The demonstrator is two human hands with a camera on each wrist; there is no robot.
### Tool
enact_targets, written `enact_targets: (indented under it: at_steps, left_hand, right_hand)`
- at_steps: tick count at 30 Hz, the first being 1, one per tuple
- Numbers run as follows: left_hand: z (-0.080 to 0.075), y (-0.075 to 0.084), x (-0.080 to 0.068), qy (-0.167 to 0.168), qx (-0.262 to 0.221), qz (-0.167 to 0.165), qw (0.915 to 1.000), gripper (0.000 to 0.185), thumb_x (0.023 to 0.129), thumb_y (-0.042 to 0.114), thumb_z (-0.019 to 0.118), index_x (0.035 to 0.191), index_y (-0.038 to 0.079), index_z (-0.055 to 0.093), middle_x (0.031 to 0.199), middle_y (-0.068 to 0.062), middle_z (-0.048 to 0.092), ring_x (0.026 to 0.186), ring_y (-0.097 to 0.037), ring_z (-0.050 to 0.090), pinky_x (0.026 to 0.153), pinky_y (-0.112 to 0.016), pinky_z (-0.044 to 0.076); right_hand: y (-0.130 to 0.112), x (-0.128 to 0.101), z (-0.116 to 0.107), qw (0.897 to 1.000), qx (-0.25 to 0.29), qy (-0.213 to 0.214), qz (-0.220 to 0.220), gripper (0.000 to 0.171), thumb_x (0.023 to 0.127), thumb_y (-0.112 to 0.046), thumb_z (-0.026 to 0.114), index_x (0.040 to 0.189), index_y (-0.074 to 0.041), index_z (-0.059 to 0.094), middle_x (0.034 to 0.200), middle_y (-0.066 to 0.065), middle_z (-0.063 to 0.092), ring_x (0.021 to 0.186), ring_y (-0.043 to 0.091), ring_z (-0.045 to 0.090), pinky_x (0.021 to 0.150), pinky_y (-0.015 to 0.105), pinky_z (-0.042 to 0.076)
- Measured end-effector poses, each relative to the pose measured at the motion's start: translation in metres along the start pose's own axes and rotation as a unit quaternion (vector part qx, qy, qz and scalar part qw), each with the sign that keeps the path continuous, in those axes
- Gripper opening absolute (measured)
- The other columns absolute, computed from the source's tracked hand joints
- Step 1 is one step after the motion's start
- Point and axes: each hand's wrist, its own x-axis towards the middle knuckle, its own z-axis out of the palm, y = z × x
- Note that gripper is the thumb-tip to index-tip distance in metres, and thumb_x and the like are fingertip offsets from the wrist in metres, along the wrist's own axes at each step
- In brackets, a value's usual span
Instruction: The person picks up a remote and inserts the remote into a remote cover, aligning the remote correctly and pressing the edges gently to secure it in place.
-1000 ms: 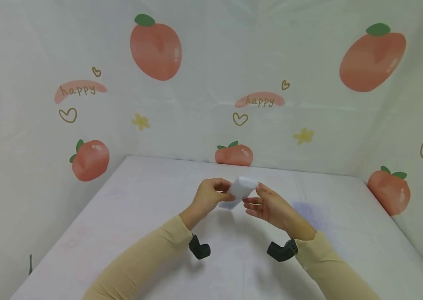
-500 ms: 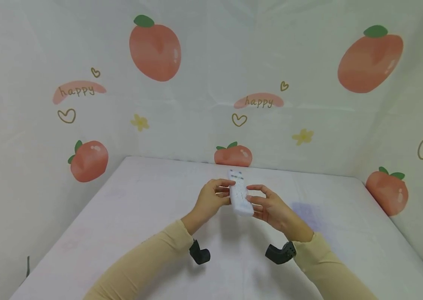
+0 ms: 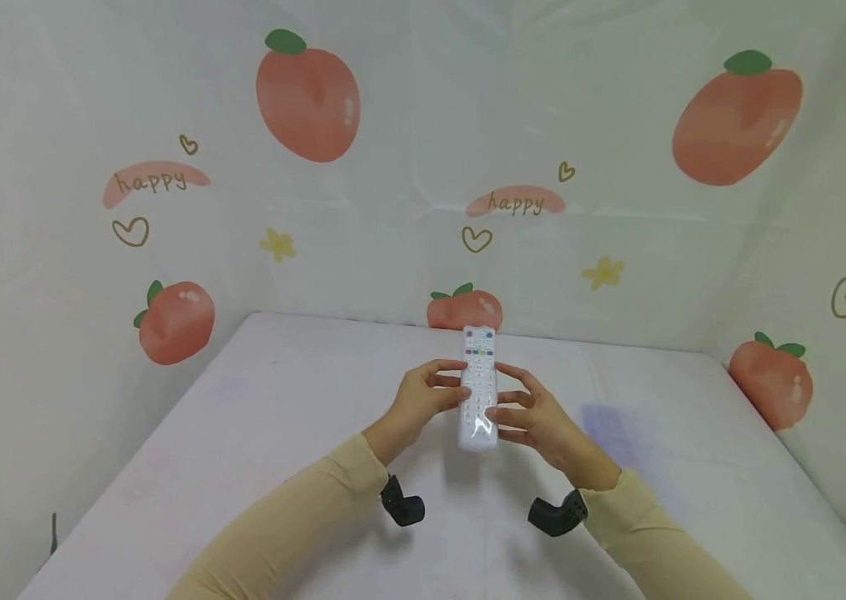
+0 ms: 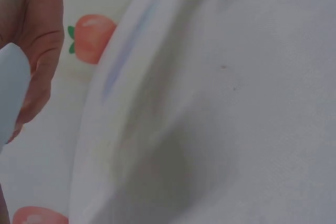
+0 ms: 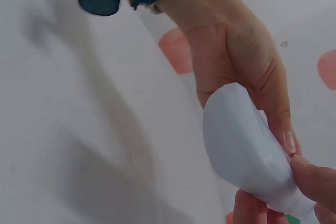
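A white remote control (image 3: 478,387) with coloured buttons near its far end is held above the white table (image 3: 272,433), button face up, its length pointing away from me. My left hand (image 3: 426,396) grips its left edge with curled fingers. My right hand (image 3: 531,412) holds the right edge, fingers wrapped under it. In the right wrist view the remote's smooth back (image 5: 247,150) lies between the left hand (image 5: 236,61) and the right fingertips (image 5: 315,179). The left wrist view shows only a pale corner of the remote (image 4: 10,93) beside a hand (image 4: 37,35).
Pale sheets printed with peaches, hearts and "happy" (image 3: 516,202) wall in the table at the back and both sides. A black camera mount hangs under each wrist (image 3: 402,507) (image 3: 556,513). A faint bluish patch (image 3: 606,421) marks the cloth at right.
The remote has been turned from lying crosswise with its plain back showing to lengthwise with its buttons up. Both hands stay on it and have shifted their hold along its sides.
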Motion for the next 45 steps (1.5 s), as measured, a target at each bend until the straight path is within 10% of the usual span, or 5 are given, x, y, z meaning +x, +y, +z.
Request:
enact_targets:
  at_steps: [30, 45]
  left_hand:
    - [0.002, -0.05, -0.01, -0.017, 0.068, -0.084, 0.994, 0.039, 0.075, -0.009, 0.076, 0.11, 0.002, 0.063, 0.091, -0.013, 0.063, 0.077, -0.018, 0.062, 0.071, -0.033, 0.059]
    - [0.005, -0.051, -0.007, -0.024, 0.086, -0.095, 0.9915, 0.038, 0.074, -0.008, 0.077, 0.109, 0.002, 0.063, 0.091, -0.013, 0.065, 0.078, -0.018, 0.064, 0.07, -0.035, 0.059]
  right_hand:
    - [0.055, -0.003, 0.013, 0.994, -0.099, 0.021, 0.051, 0.076, 0.078, 0.002, 0.076, 0.143, -0.008, 0.037, 0.096, 0.011, 0.055, 0.08, 0.016, 0.06, 0.076, 0.035, 0.059]
    - [0.059, -0.001, 0.018, 0.987, -0.122, 0.072, 0.07, 0.072, 0.076, 0.004, 0.078, 0.14, -0.007, 0.046, 0.112, 0.016, 0.053, 0.083, 0.019, 0.06, 0.074, 0.035, 0.059]
